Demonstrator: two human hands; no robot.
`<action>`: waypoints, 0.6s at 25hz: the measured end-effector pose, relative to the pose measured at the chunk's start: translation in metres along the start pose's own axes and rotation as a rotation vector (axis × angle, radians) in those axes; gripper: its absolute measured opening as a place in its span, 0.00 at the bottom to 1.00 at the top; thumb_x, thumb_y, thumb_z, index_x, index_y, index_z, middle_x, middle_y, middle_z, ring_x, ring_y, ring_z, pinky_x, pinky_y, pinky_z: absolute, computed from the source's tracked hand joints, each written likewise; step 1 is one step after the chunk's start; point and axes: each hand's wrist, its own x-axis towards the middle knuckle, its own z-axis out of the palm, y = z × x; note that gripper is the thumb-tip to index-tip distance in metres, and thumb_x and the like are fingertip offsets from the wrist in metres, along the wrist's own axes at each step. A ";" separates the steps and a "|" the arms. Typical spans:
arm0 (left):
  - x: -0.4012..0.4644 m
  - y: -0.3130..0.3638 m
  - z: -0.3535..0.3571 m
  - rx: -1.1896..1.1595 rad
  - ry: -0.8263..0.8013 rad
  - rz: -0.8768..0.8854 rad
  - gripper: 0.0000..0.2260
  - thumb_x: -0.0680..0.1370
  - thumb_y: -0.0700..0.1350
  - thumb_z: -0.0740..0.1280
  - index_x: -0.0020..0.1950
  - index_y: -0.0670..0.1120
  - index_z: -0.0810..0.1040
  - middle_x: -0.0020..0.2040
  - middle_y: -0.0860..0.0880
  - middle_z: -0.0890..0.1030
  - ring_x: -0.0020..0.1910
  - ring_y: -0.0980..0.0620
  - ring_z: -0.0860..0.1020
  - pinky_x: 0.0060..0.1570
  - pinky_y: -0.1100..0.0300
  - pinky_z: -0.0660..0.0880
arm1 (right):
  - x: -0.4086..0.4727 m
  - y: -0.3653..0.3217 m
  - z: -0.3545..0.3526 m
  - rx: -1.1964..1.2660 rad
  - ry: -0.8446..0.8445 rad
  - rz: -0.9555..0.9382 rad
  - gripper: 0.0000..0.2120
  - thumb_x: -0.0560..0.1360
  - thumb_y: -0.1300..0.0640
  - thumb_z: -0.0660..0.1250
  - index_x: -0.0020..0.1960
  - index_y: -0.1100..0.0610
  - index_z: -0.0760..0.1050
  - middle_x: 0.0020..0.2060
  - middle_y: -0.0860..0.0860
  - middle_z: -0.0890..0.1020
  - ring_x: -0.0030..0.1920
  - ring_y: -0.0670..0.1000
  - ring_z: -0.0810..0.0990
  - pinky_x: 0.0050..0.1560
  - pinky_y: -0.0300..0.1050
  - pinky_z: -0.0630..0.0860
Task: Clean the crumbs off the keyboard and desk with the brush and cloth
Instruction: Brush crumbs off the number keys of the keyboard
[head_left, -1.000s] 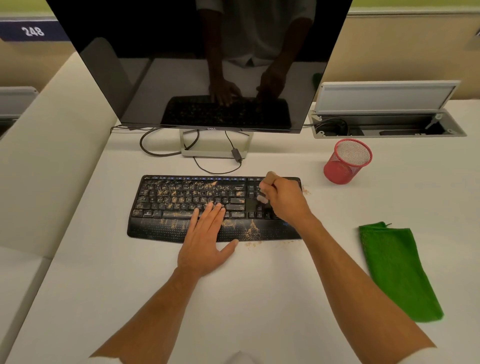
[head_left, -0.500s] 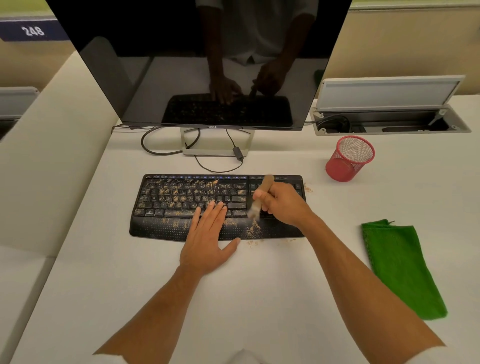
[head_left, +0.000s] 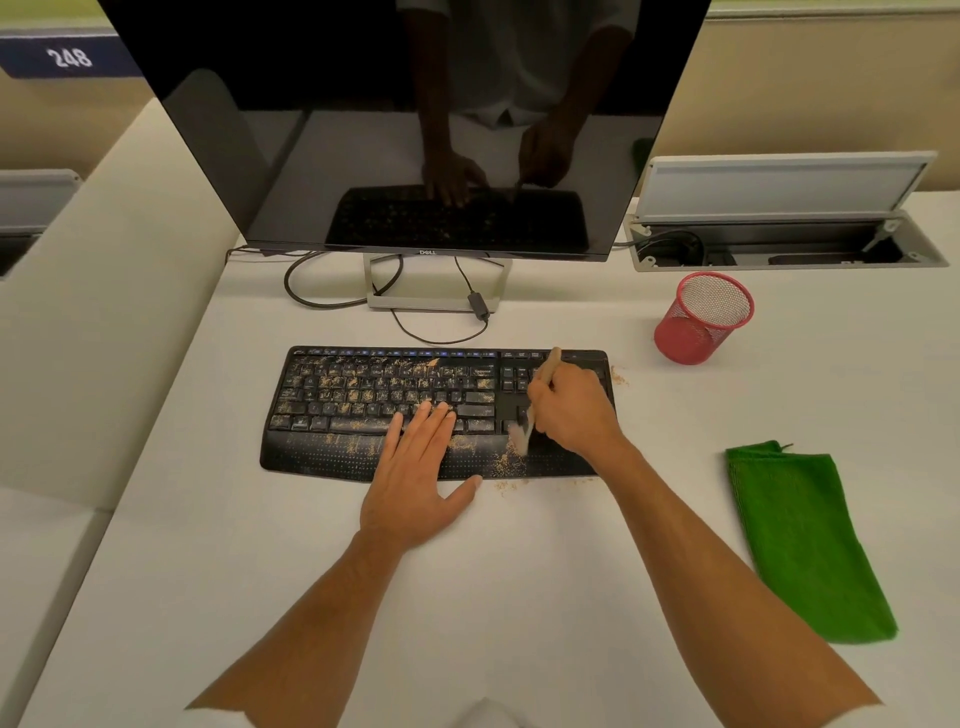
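A black keyboard (head_left: 353, 395) lies on the white desk (head_left: 467, 597), its keys and palm rest strewn with tan crumbs (head_left: 358, 387). My left hand (head_left: 421, 478) lies flat on the keyboard's front edge, fingers straight over the keys. My right hand (head_left: 571, 410) grips a small wooden brush (head_left: 545, 371), whose pale bristles touch the palm rest near the right end. A little heap of crumbs sits under the bristles and spills onto the desk in front. A green cloth (head_left: 800, 540) lies folded on the desk to the right, apart from both hands.
A dark monitor (head_left: 415, 130) on a silver stand rises behind the keyboard, with cables looping at its foot. A red mesh cup (head_left: 701, 319) stands at the back right. Behind it is an open cable hatch (head_left: 779, 244). A few crumbs lie by the keyboard's right corner.
My right hand has drawn the brush from the number keys down toward the palm rest, pulling crumbs to the front edge. The left hand has stayed put.
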 end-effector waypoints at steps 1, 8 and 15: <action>0.000 0.000 0.000 0.003 0.001 0.001 0.36 0.78 0.66 0.57 0.80 0.47 0.55 0.81 0.52 0.53 0.80 0.56 0.43 0.78 0.48 0.41 | 0.002 0.001 -0.002 0.014 -0.024 0.005 0.28 0.84 0.53 0.50 0.35 0.67 0.75 0.27 0.58 0.81 0.29 0.56 0.81 0.42 0.54 0.81; 0.000 0.000 0.000 0.001 -0.001 0.002 0.36 0.78 0.66 0.56 0.80 0.47 0.55 0.81 0.52 0.53 0.79 0.56 0.43 0.78 0.48 0.42 | 0.004 0.002 0.004 0.095 0.164 -0.010 0.28 0.86 0.48 0.48 0.38 0.60 0.77 0.30 0.53 0.82 0.31 0.51 0.82 0.41 0.52 0.82; 0.001 -0.001 0.001 -0.006 0.011 0.006 0.36 0.78 0.66 0.57 0.80 0.46 0.57 0.80 0.52 0.54 0.80 0.56 0.44 0.78 0.49 0.42 | 0.018 -0.003 -0.004 0.085 0.057 0.060 0.23 0.82 0.55 0.55 0.38 0.68 0.78 0.31 0.57 0.83 0.32 0.57 0.83 0.41 0.55 0.82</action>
